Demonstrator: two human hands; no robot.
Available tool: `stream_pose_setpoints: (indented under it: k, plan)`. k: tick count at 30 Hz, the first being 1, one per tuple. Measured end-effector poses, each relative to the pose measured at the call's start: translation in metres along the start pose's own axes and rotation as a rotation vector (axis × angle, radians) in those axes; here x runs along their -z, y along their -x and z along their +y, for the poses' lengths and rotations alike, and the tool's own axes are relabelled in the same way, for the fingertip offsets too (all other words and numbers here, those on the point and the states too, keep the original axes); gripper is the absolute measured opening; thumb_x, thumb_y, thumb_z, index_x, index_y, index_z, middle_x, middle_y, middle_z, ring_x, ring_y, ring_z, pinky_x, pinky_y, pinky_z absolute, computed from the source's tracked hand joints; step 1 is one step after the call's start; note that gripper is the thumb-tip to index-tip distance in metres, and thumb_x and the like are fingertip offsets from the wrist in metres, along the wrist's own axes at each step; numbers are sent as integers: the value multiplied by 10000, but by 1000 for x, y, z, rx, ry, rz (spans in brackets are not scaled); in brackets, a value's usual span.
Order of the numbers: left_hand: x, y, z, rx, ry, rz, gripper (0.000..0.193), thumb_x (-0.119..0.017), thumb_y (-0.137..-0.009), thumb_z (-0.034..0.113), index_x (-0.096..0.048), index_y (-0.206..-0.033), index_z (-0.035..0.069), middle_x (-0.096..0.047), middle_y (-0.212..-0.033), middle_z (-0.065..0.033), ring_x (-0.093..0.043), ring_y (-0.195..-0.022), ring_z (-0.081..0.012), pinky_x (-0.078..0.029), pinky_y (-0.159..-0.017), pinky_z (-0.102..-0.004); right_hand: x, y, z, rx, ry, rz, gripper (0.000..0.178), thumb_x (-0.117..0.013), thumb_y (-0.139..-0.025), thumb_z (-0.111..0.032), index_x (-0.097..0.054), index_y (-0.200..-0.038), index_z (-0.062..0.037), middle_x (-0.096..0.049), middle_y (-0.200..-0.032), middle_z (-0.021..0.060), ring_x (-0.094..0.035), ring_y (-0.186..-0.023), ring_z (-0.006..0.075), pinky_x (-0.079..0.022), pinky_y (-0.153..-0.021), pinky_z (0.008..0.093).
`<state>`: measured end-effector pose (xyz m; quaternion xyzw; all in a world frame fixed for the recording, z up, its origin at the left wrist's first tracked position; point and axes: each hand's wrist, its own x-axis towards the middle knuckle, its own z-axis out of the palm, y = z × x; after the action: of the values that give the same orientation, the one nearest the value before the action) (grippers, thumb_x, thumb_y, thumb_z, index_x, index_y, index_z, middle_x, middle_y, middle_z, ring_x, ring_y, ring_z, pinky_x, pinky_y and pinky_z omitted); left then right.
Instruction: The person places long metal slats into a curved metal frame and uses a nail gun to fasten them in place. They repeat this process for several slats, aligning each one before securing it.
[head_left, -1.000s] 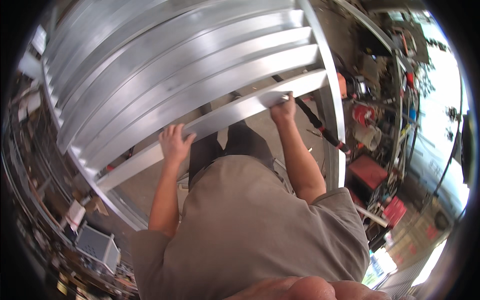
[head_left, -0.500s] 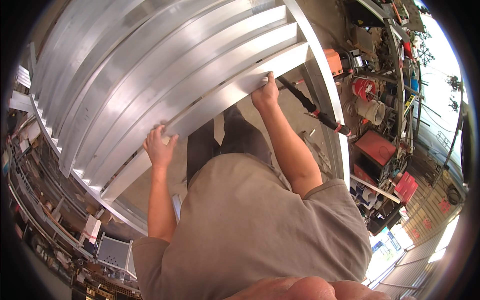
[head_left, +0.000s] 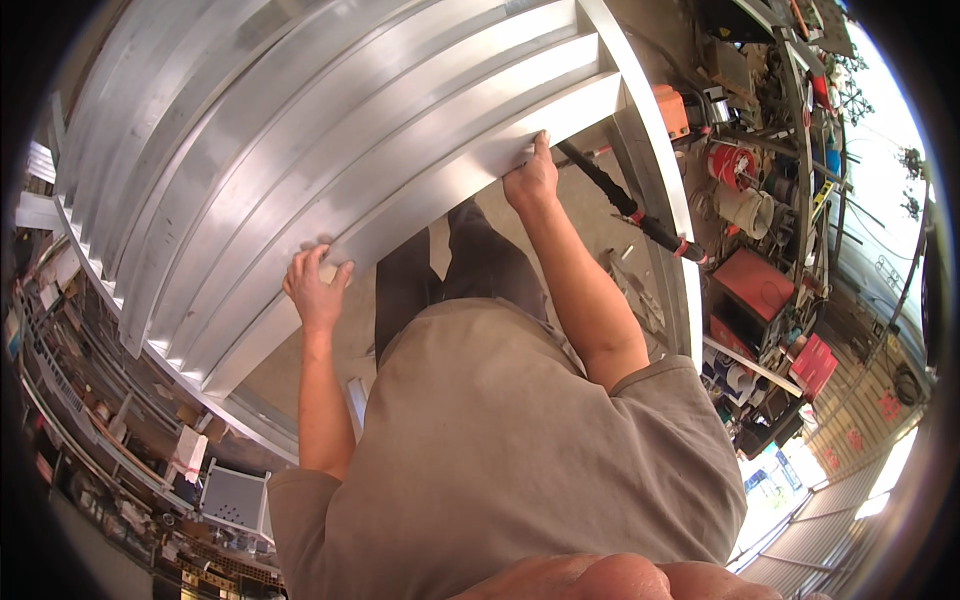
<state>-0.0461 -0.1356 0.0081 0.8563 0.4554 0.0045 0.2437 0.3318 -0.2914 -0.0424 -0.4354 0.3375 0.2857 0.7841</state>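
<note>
Head view: we should evenly steady the long silver metal slat (head_left: 430, 203) between our right hand (head_left: 533, 184), fingers clasping it, and left hand (head_left: 316, 292), grip unclear.

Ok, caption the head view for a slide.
Left hand and right hand on the nearest slat of a slatted metal frame.

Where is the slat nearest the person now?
In the head view, the slat slants up from left to right of centre, left hand and right hand on it.
</note>
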Motion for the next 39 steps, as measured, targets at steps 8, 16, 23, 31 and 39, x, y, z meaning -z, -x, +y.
stream_pose_setpoints:
  k: [8, 16, 23, 31, 39]
  plan:
    - [-2, -1, 1, 11, 6, 7, 531, -858, -799, 391, -683, -1246, 165, -595, -1246, -54, -533, -1237, -313, -338, -1090, -500, -4, 4, -1, 12, 89, 11, 537, -518, -1107, -385, -423, -1505, -37, -479, -1510, 99, -507, -1344, 283, -430, -1158, 453]
    - [-7, 1, 0, 22, 15, 32, 538, -861, -796, 401, -691, -1252, 170, -594, -1240, -46, -530, -1237, -312, -344, -1092, -505, -2, -2, 1, 16, 82, 82, 499, -566, -1091, -360, -471, -1483, -67, -488, -1514, 71, -506, -1342, 276, -433, -1150, 466]
    - [-9, 0, 0, 46, 5, 36, 542, -865, -785, 415, -698, -1242, 175, -598, -1249, -44, -529, -1243, -313, -347, -1092, -511, -10, 9, -5, 11, 167, 75, 482, -586, -1081, -342, -498, -1459, -57, -538, -1436, 90, -559, -1271, 276, -463, -1115, 465]
    - [-11, 0, -1, 57, 27, 51, 535, -879, -765, 384, -692, -1219, 172, -607, -1262, -54, -529, -1260, -324, -363, -1081, -521, 109, 46, -160, 692, 967, 213, 346, -655, -1039, -268, -651, -1271, -11, -677, -1055, 66, -642, -939, 170, -532, -859, 328]
    - [-12, -2, 0, 60, 31, 63, 520, -906, -719, 325, -700, -1161, 145, -635, -1208, -64, -572, -1205, -325, -442, -1030, -499, 335, -40, -419, 42, 1139, 574, 481, -662, -1006, -363, -627, -1265, 40, -689, -1104, 156, -707, -768, 220, -554, -547, 336]
